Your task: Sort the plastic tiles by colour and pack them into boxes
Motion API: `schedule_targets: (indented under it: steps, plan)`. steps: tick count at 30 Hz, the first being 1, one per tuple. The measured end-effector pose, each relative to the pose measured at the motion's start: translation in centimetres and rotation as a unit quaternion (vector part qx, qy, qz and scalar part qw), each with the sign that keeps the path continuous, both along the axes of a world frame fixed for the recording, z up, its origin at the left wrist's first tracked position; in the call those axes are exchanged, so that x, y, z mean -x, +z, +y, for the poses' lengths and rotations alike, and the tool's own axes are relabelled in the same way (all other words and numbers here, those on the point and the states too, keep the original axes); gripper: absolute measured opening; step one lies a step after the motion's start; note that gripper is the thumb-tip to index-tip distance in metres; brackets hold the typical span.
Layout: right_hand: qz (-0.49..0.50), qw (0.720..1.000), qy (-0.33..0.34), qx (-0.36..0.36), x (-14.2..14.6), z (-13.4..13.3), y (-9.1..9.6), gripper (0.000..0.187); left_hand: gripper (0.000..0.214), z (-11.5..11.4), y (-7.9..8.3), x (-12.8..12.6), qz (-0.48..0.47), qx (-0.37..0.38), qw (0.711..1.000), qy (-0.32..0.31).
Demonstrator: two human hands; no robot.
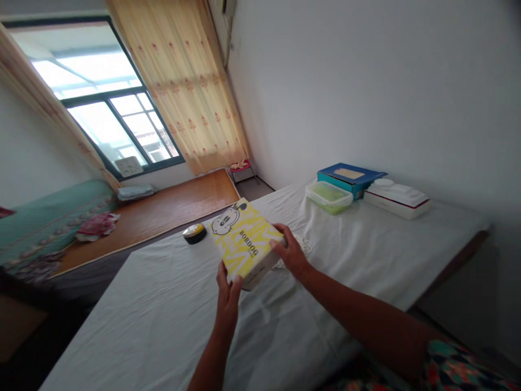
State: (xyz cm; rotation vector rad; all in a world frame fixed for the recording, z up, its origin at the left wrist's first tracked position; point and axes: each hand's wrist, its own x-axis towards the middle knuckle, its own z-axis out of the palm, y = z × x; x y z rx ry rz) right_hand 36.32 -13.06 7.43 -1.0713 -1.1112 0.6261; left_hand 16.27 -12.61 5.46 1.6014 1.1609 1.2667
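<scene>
A yellow and white cardboard box [247, 243], printed with a cartoon dog and the word BOBDOG, is held tilted over the table. My left hand [228, 293] grips its near left corner, thumb on the front side. At the right corner my right hand [290, 251] is closed on the box, with the thumb on top. Partly hidden behind the box and my right hand lies a bundle of white cord [303, 244]. Left of the box, a round black tin with a yellow top [194, 233] rests on the cloth.
A white cloth covers the table [163, 304]. Against the wall at the right stand a blue box [350, 174], a clear green-tinted plastic container [329, 196] and a white box [396, 199]. Beyond the table is a bed with a brown mat [183, 209].
</scene>
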Motion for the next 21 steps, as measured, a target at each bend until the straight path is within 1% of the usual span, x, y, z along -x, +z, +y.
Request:
schedule_targets:
  steps: [2, 3, 5, 7, 8, 10, 13, 15, 18, 21]
  plan:
    - [0.049, 0.999, -0.011, -0.002, -2.8, -1.2, 0.5, 0.049, 0.066, -1.2, 0.5, -1.2, 0.021, -0.033, 0.997, -0.060]
    - [0.072, 0.997, -0.013, 0.013, -4.5, -2.1, 0.5, 0.051, 0.064, -1.8, 0.7, -1.7, 0.038, -0.049, 0.993, -0.100]
    - [0.120, 0.991, -0.008, 0.066, -8.3, -4.2, 0.4, 0.055, 0.060, -2.8, 1.3, -2.4, 0.084, -0.074, 0.979, -0.173]
    - [0.174, 0.976, -0.007, 0.129, -12.2, -7.0, -0.1, 0.056, 0.056, -3.3, 1.7, -2.6, 0.129, -0.088, 0.965, -0.210]
    - [0.202, 0.967, -0.017, 0.151, -14.1, -8.5, -0.4, 0.057, 0.055, -3.4, 1.8, -2.4, 0.147, -0.092, 0.961, -0.214]
    - [0.255, 0.951, -0.047, 0.166, -17.9, -11.7, -0.9, 0.056, 0.052, -3.2, 1.7, -1.8, 0.173, -0.094, 0.958, -0.211]
    - [0.302, 0.935, -0.112, 0.151, -22.9, -16.1, -1.3, 0.047, 0.047, -2.0, 1.0, -0.3, 0.179, -0.088, 0.963, -0.181]
    - [0.314, 0.923, -0.166, 0.145, -25.6, -18.2, -1.4, 0.040, 0.044, -1.2, 0.4, 0.5, 0.173, -0.082, 0.969, -0.158]
    - [0.321, 0.906, -0.236, 0.142, -28.4, -19.5, -1.8, 0.034, 0.041, -0.3, -0.1, 1.0, 0.176, -0.079, 0.971, -0.140]
    - [0.315, 0.902, -0.261, 0.136, -30.0, -18.8, -2.4, 0.033, 0.040, -0.2, -0.3, 1.2, 0.188, -0.082, 0.970, -0.134]
